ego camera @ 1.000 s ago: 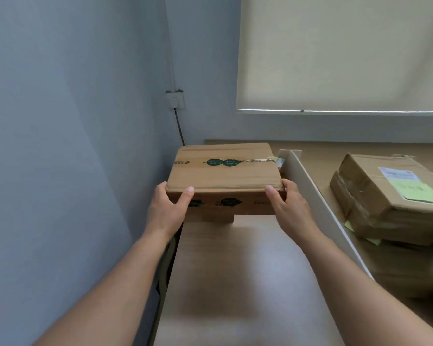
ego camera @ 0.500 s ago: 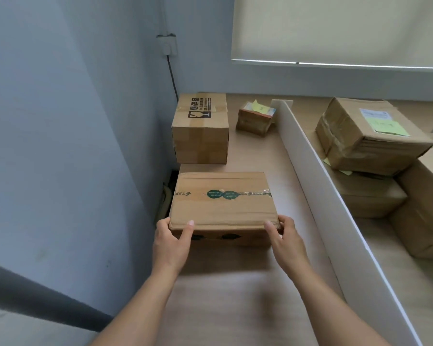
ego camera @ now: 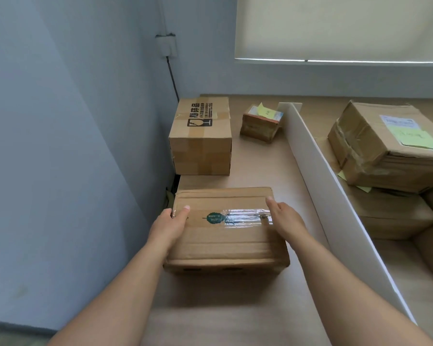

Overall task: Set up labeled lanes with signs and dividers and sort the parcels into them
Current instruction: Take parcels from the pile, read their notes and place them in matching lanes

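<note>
Since half a second earlier the flat parcel (ego camera: 225, 231) had come nearer the desk's front edge, and both hands had shifted from its near edge to its sides. It lay flat on the desk (ego camera: 265, 166) in the left lane, between the wall and the white divider (ego camera: 320, 186). Left hand (ego camera: 169, 227) — grip curled round the left edge, thumb on top. Right hand (ego camera: 286, 219) — laid against the right edge, thumb up on the top face; whether its fingers curled round the side could not be told. Clear tape with a green round mark ran across the lid; its print was too small to read. Behind it stood a taller box (ego camera: 201, 138) with black Chinese characters and a broken-glass symbol, and a small parcel (ego camera: 260, 123) bearing a yellow sticky note, writing illegible. Beyond the divider, stacked boxes (ego camera: 385, 146) carried a label and green note, partly cut off at the frame's right.
</note>
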Motion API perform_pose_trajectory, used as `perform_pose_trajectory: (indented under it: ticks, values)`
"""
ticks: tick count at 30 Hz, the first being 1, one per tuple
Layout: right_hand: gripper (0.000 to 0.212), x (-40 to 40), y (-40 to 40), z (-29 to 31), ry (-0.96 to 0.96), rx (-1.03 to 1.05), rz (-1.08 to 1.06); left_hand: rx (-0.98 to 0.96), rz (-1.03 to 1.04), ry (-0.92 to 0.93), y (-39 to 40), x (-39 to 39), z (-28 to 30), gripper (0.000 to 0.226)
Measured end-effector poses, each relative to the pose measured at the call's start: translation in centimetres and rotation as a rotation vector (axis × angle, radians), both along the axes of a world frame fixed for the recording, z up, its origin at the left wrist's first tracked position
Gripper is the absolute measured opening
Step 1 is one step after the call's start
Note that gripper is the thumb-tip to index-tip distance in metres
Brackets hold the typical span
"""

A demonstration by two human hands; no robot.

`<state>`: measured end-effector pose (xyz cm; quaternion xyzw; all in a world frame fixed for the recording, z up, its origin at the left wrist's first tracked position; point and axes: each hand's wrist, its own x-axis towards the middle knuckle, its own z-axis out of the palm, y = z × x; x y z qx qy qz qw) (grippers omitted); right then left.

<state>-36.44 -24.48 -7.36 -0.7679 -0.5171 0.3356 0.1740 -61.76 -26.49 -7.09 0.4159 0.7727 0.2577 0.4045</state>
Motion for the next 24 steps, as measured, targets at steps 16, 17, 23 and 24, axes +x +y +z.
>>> perform_pose_trajectory:
  ticks: [16,17,23,24]
  values:
    - [0.049,0.8,-2.3,2.9,0.43,0.381,-0.218,0.356,0.249,-0.191,-0.7,1.1,3.9,0.047]
    - [0.05,0.9,-3.1,2.9,0.42,0.378,-0.223,0.349,0.258,-0.178,-1.5,1.2,3.8,0.045]
    - [0.072,1.1,-7.8,3.1,0.462,0.387,-0.234,0.401,0.125,-0.185,-5.1,0.7,3.4,0.05]
    - [0.068,1.1,-8.5,3.1,0.463,0.39,-0.223,0.402,0.113,-0.192,-5.6,0.6,3.4,0.056]
